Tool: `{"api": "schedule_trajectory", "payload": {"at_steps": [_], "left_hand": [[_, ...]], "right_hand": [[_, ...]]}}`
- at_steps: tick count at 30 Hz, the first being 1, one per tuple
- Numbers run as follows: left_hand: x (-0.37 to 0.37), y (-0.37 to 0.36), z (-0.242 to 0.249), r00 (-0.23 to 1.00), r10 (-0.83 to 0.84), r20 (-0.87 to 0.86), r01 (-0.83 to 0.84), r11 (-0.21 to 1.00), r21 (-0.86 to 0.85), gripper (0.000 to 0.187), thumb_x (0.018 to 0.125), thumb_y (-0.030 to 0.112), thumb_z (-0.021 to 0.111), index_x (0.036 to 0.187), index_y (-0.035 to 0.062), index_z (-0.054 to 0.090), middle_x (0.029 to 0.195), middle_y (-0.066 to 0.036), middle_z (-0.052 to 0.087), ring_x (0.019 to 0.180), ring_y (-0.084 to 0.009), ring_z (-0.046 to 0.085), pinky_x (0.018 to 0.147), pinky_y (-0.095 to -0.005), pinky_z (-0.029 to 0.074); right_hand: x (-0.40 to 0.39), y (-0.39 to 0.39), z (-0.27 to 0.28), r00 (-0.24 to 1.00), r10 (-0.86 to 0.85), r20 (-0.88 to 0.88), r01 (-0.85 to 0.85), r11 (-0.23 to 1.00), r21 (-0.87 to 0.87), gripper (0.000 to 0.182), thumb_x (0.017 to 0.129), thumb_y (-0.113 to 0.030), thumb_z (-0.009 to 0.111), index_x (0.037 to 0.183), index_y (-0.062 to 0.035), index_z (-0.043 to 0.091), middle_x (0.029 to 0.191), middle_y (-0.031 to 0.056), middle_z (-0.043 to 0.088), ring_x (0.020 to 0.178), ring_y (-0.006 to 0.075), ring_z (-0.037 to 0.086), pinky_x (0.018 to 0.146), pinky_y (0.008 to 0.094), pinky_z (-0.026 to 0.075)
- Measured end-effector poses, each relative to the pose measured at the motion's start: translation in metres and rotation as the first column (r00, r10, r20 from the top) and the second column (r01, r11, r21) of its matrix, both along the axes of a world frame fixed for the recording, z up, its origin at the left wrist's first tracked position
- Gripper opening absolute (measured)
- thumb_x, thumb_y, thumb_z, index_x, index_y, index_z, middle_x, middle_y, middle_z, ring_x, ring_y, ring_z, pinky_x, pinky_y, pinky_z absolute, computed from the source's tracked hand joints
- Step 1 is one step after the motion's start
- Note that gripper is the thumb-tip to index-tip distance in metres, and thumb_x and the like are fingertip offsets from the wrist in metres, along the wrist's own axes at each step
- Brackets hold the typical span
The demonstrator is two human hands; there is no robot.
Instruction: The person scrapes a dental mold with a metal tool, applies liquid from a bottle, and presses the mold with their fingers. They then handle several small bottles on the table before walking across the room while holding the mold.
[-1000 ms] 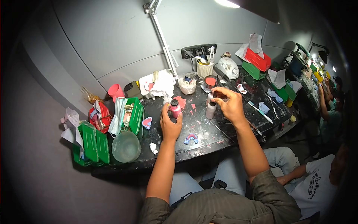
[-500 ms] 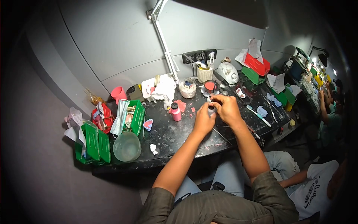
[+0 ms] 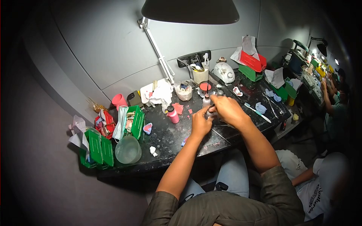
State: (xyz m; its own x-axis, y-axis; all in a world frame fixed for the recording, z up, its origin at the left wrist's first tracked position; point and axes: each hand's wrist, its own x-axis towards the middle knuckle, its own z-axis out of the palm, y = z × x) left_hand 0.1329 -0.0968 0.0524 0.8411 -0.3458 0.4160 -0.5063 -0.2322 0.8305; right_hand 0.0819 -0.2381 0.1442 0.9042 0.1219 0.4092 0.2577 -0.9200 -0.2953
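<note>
In front of me both hands meet over a small pale bottle (image 3: 209, 113). My left hand (image 3: 201, 122) is closed around its side. My right hand (image 3: 228, 110) bends over it from the right, its fingers closed at the top and hiding most of it. Just behind the fingers stands another small clear bottle (image 3: 206, 101) with a dark top. A pink bottle with a black cap (image 3: 173, 115) stands to the left, beside a pink sheet (image 3: 178, 108). A thin metal tool (image 3: 221, 137) lies by my hands.
Green boxes (image 3: 98, 145), a clear bowl (image 3: 128, 150) and a pink cup (image 3: 119, 100) are at left. A toothbrush (image 3: 258, 112) lies right; a white machine (image 3: 224, 72) and a holder of brushes (image 3: 200, 76) stand behind. A lamp (image 3: 190, 11) hangs overhead. Another person (image 3: 311, 184) sits at right.
My view has shifted, with more of the lamp in sight. My hands have moved lower and nearer me, my right hand turning palm-down; a dark-topped bottle now shows behind them.
</note>
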Motion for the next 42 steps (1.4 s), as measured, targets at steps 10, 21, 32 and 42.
{"api": "schedule_trajectory", "payload": {"at_steps": [10,21,32,42], "left_hand": [[-0.004,0.001,0.004,1.000,0.002,0.018,-0.003,1.000,0.012,0.038,0.077,-0.003,0.078,0.115,0.0024,0.073,0.102,-0.023,0.075,0.096,-0.0385,0.075,0.084,-0.0429,0.056],[0.000,-0.004,-0.022,0.971,0.132,0.199,-0.107,0.986,-0.128,0.044,0.079,-0.003,0.072,0.122,-0.0065,0.067,0.105,-0.031,0.071,0.101,-0.0490,0.068,0.087,-0.0517,0.054],[0.017,0.005,-0.022,0.956,0.272,0.111,-0.260,0.959,-0.114,0.053,0.086,0.012,0.079,0.130,-0.0105,0.061,0.115,-0.032,0.070,0.109,-0.0463,0.068,0.094,-0.0489,0.053],[-0.060,0.124,-0.015,0.862,0.456,0.224,-0.352,0.854,-0.384,0.035,0.093,0.007,0.069,0.125,-0.0074,0.063,0.105,-0.023,0.074,0.092,-0.0260,0.072,0.086,-0.0353,0.056]], "right_hand": [[-0.001,-0.003,-0.011,0.997,0.057,0.051,-0.055,0.998,-0.040,0.021,0.086,-0.003,0.073,0.103,0.0028,0.061,0.092,0.0250,0.072,0.089,0.0467,0.071,0.075,0.0530,0.057],[0.026,0.029,-0.018,0.984,-0.180,0.020,0.181,0.972,-0.149,0.042,0.102,-0.029,0.057,0.077,0.0009,0.075,0.075,0.0260,0.072,0.071,0.0409,0.074,0.066,0.0504,0.060],[-0.031,0.032,-0.028,0.932,-0.340,-0.129,0.362,0.899,0.248,0.056,0.099,-0.047,0.065,0.076,0.0024,0.073,0.073,0.0279,0.069,0.072,0.0475,0.069,0.065,0.0524,0.053],[-0.206,-0.069,-0.113,0.869,-0.113,-0.482,0.442,0.614,0.654,0.024,0.090,-0.011,0.080,0.075,-0.0018,0.064,0.068,0.0092,0.071,0.058,0.0111,0.064,0.052,0.0265,0.046]]}}
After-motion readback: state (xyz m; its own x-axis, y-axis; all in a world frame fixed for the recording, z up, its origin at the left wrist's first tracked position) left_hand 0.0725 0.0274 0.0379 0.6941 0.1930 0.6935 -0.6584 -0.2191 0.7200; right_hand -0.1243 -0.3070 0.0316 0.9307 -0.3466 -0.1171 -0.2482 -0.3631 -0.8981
